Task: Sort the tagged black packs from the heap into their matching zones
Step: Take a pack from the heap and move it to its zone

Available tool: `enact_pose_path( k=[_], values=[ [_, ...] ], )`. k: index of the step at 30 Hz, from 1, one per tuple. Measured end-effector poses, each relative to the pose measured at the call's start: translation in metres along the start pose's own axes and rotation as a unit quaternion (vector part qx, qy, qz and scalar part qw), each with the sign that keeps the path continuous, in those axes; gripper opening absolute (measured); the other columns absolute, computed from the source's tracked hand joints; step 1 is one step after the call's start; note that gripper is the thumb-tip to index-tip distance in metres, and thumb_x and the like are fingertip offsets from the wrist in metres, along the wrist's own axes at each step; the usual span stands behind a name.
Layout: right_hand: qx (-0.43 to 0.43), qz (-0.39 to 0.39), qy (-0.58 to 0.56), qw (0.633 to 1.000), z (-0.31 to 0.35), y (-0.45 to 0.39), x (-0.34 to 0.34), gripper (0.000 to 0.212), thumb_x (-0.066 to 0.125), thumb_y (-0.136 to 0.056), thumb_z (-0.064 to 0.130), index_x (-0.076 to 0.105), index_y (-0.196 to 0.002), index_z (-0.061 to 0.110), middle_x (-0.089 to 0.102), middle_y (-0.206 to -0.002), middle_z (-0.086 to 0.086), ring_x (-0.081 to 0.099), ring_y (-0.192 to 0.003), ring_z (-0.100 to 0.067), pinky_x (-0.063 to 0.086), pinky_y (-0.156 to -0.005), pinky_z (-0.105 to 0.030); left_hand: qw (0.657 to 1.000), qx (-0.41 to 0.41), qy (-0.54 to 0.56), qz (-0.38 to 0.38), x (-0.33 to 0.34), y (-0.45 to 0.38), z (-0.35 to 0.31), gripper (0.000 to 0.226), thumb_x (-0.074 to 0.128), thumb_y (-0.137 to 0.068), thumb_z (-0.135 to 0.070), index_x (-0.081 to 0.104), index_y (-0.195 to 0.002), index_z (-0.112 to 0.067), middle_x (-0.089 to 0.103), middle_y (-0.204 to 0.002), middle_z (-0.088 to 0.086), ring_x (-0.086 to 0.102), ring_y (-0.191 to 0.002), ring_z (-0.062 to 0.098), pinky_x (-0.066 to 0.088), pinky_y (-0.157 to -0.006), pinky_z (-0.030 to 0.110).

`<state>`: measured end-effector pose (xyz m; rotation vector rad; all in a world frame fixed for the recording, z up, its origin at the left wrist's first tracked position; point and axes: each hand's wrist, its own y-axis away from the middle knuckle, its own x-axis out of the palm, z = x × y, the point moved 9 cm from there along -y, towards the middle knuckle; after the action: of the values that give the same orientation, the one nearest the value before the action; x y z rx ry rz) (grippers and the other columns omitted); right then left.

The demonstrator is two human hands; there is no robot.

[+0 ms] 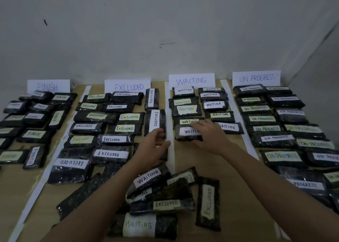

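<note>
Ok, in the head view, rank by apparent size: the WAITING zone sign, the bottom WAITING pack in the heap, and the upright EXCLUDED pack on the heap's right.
1. Bottom WAITING pack, nearest the camera, which inflates it.
2 and 3. WAITING zone sign and upright EXCLUDED pack look alike in area; at different distances, not ranked.

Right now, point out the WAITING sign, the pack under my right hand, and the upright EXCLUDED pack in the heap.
WAITING sign point(191, 81): head view, on its lettering.
WAITING pack point(185, 132): head view, white tag.
EXCLUDED pack point(208, 202): head view, yellow tag.
</note>
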<state>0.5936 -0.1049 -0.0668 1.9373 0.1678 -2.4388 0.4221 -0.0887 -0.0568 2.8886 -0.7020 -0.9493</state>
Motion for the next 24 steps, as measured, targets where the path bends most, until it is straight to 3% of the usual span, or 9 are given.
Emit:
enact_pose_path(
  k=[5, 10, 14, 17, 21, 24],
  values=[
    [0.004, 0.077, 0.068, 0.995, -0.006, -0.01, 0.023, 0.064, 0.054, -0.088, 0.049, 0.034, -0.141, 0.02, 0.041, -0.141, -0.001, 0.034, -0.129, -0.022, 0.03, -0.101, -0.038, 0.999, 0.024, -0.048, -0.001, -0.03, 0.019, 0.013, 0.039, 0.056, -0.091, -0.018, 0.048, -0.129, -0.014, 0.055, -0.12, -0.002, 0.05, -0.109, 0.006, 0.041, -0.092, 0.022],
    [0.015, 0.097, 0.104, 0.99, -0.003, -0.005, 0.027, 0.075, 0.058, -0.084, 0.051, 0.026, -0.144, 0.019, 0.028, -0.147, -0.005, 0.023, -0.136, -0.024, 0.024, -0.106, -0.042, 0.999, 0.024, -0.045, -0.006, -0.051, 0.038, 0.032, 0.028, 0.055, -0.091, -0.013, 0.056, -0.118, -0.018, 0.059, -0.112, -0.008, 0.053, -0.104, -0.001, 0.042, -0.085, 0.008],
    [-0.041, 0.054, -0.041, 0.997, 0.054, -0.003, 0.015, 0.054, 0.059, -0.087, 0.028, 0.042, -0.137, 0.017, 0.042, -0.14, -0.006, 0.034, -0.13, -0.024, 0.032, -0.104, -0.04, 0.999, 0.008, -0.037, -0.032, -0.069, 0.051, 0.048, 0.027, 0.053, -0.091, -0.009, 0.059, -0.117, -0.016, 0.061, -0.113, -0.006, 0.053, -0.106, -0.002, 0.043, -0.084, 0.008],
    [-0.129, 0.17, -0.137, 0.967, 0.121, 0.009, 0.027, 0.05, 0.06, -0.087, 0.03, 0.047, -0.134, 0.02, 0.048, -0.136, 0.0, 0.041, -0.124, -0.017, 0.035, -0.103, -0.032, 0.999, 0.006, -0.028, -0.046, -0.08, 0.059, 0.054, 0.026, 0.054, -0.091, -0.009, 0.06, -0.115, -0.017, 0.061, -0.112, -0.008, 0.055, -0.104, 0.0, 0.045, -0.086, 0.013],
    [-0.218, 0.269, -0.08, 0.935, 0.172, 0.024, 0.05, 0.056, 0.06, -0.085, 0.031, 0.043, -0.137, 0.019, 0.049, -0.135, -0.004, 0.045, -0.121, -0.021, 0.04, -0.1, -0.036, 0.997, 0.016, -0.041, -0.057, -0.088, 0.065, 0.057, 0.025, 0.055, -0.09, -0.008, 0.06, -0.113, -0.017, 0.06, -0.107, -0.012, 0.052, -0.1, -0.007, 0.039, -0.077, -0.001],
    [-0.225, 0.288, -0.02, 0.931, 0.18, 0.025, 0.061, 0.057, 0.059, -0.085, 0.031, 0.04, -0.139, 0.021, 0.05, -0.135, -0.007, 0.046, -0.121, -0.025, 0.041, -0.098, -0.041, 0.997, 0.023, -0.04, -0.058, -0.09, 0.066, 0.057, 0.027, 0.055, -0.09, -0.008, 0.06, -0.115, -0.016, 0.061, -0.109, -0.009, 0.054, -0.103, 0.002, 0.039, -0.076, -0.002]
  ],
)
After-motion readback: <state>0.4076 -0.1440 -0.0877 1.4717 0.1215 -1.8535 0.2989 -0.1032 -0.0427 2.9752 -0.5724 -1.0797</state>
